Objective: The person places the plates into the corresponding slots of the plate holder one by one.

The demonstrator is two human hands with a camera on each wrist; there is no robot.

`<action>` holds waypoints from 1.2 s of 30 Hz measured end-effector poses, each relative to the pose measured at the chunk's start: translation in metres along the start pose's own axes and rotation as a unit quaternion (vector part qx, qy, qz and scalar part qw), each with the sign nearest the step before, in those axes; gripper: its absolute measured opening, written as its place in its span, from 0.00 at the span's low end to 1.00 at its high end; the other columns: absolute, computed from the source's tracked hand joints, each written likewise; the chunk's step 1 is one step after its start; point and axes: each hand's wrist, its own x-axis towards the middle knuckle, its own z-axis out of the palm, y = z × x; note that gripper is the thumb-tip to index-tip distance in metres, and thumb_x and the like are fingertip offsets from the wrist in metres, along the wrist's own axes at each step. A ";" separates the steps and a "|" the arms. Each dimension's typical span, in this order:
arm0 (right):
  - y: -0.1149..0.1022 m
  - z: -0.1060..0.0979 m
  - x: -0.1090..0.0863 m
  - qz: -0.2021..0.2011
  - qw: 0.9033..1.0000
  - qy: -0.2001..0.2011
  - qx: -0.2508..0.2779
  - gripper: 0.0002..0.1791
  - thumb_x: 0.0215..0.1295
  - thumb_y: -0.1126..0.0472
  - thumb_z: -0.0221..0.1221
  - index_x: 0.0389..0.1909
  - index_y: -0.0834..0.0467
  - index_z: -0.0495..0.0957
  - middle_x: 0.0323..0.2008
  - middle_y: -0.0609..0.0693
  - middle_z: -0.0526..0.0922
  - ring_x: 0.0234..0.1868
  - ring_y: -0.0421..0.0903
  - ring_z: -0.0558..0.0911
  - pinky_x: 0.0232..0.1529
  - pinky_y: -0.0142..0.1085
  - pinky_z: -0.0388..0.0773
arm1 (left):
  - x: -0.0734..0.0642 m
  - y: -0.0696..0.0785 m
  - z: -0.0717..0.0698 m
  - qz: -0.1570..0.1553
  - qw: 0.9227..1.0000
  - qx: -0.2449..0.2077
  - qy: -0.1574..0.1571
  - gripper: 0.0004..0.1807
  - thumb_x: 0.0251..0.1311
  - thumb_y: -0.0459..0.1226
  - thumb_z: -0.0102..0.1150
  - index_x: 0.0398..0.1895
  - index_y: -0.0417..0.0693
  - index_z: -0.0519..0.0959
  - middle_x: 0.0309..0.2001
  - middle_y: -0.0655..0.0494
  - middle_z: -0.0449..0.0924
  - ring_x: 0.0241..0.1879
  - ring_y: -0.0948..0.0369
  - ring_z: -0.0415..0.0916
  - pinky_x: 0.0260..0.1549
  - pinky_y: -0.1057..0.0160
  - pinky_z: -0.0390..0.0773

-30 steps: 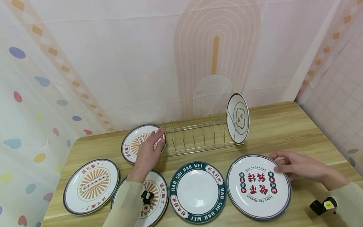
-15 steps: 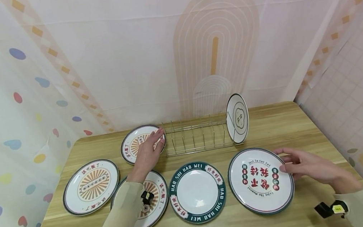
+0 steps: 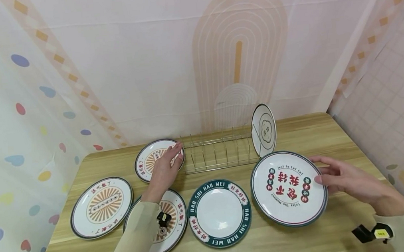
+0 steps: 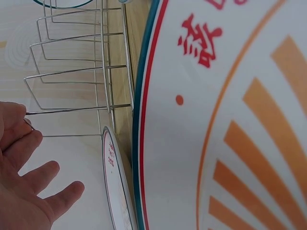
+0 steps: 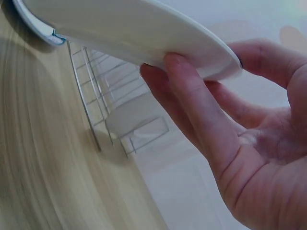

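My right hand point(image 3: 349, 183) grips a white plate point(image 3: 288, 190) with red characters in its middle by the right rim. In the right wrist view the thumb lies over the rim and the fingers point(image 5: 201, 108) support the underside. That plate is raised off the table and tilts. At the back, my left hand point(image 3: 164, 171) pinches the left end of a wire plate rack point(image 3: 223, 165); the left wrist view shows thumb and forefinger together at the end wire point(image 4: 79, 110). One white plate point(image 3: 265, 130) with a dark rim stands upright at the rack's right end.
A green-rimmed plate point(image 3: 218, 212) lies mid-table. Left of it are three sunburst plates: one point(image 3: 174, 224) under the left forearm, one point(image 3: 102, 206) farther left, and a smaller one point(image 3: 145, 163) behind the left hand. A patterned curtain point(image 3: 153, 66) hangs behind the wooden table point(image 3: 333, 138).
My right hand has lifted the red-lettered plate off the table, tilting it and bringing it toward the rack. The left hand has stayed at the rack's end.
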 end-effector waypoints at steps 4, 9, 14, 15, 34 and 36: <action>-0.004 0.004 0.001 -0.016 0.999 0.028 0.020 0.29 0.78 0.75 0.47 0.68 0.41 0.68 0.50 0.55 0.87 0.45 0.52 0.89 0.45 0.44 0.88 | 0.000 -0.001 0.000 0.002 1.000 0.002 0.002 0.24 0.79 0.36 0.51 0.74 0.41 0.70 0.76 0.50 0.66 0.75 0.41 0.60 0.73 0.41 0.62; -0.009 0.011 0.003 -0.033 0.996 0.078 0.033 0.28 0.77 0.76 0.49 0.68 0.45 0.68 0.53 0.51 0.85 0.47 0.49 0.88 0.46 0.42 0.88 | 0.000 0.001 0.000 0.000 1.000 -0.003 0.002 0.24 0.79 0.36 0.51 0.74 0.41 0.71 0.75 0.51 0.67 0.75 0.41 0.60 0.73 0.41 0.61; -0.013 0.017 0.008 -0.049 0.992 0.097 0.056 0.29 0.76 0.76 0.49 0.69 0.47 0.67 0.54 0.50 0.84 0.49 0.47 0.87 0.47 0.41 0.87 | 0.001 0.001 -0.001 0.001 1.000 -0.005 0.003 0.24 0.79 0.36 0.51 0.74 0.41 0.71 0.75 0.51 0.67 0.75 0.42 0.61 0.73 0.42 0.62; -0.014 0.018 0.009 -0.053 0.992 0.101 0.059 0.29 0.76 0.77 0.49 0.69 0.47 0.67 0.54 0.50 0.84 0.50 0.47 0.87 0.47 0.41 0.87 | 0.001 0.000 0.000 0.002 1.000 -0.006 0.003 0.24 0.79 0.36 0.51 0.74 0.41 0.71 0.75 0.51 0.67 0.75 0.42 0.61 0.73 0.42 0.62; -0.031 0.051 0.030 -0.113 0.967 0.215 0.078 0.35 0.68 0.81 0.57 0.71 0.53 0.61 0.58 0.51 0.78 0.56 0.42 0.84 0.51 0.34 0.84 | 0.000 0.000 0.001 -0.002 1.000 0.004 0.002 0.24 0.79 0.36 0.51 0.74 0.41 0.71 0.75 0.50 0.67 0.76 0.43 0.61 0.73 0.42 0.62; -0.032 0.054 0.032 -0.110 0.965 0.229 0.070 0.35 0.68 0.80 0.57 0.71 0.53 0.60 0.59 0.52 0.76 0.57 0.41 0.83 0.51 0.32 0.84 | 0.000 0.000 0.001 -0.002 1.000 0.005 0.002 0.24 0.79 0.36 0.50 0.74 0.41 0.71 0.75 0.50 0.67 0.76 0.43 0.60 0.73 0.42 0.61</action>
